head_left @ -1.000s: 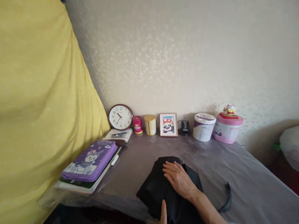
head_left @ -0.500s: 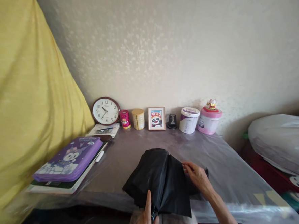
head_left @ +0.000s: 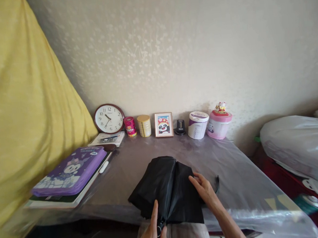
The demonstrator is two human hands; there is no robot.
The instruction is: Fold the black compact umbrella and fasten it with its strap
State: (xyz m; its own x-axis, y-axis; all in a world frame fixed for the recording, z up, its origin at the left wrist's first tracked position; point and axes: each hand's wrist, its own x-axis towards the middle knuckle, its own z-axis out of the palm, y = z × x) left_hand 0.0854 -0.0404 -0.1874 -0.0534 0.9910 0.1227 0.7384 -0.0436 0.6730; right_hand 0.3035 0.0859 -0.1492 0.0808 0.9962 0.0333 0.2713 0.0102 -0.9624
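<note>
Umbrella (head_left: 161, 183) over near edge of table (head_left: 232, 175), left hand (head_left: 150, 232) at its handle (head_left: 161, 223), right hand (head_left: 206, 192) at its right side. Along back wall (head_left: 171, 60), left to right: clock (head_left: 109, 118), can (head_left: 130, 127), jar (head_left: 144, 127), picture frame (head_left: 163, 125), small device (head_left: 180, 127), tub (head_left: 198, 128), second tub (head_left: 218, 127) with figurine (head_left: 220, 107) on top. Zip case (head_left: 70, 171) on book (head_left: 49, 202), front left, beside curtain (head_left: 31, 105). Bag (head_left: 298, 148) right of table.

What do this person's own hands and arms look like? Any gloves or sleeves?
Both the left hand and the right hand are ungloved, with slender fingers. The right forearm is bare as far as it shows, with no sleeve or watch. The left forearm is out of frame.
</note>
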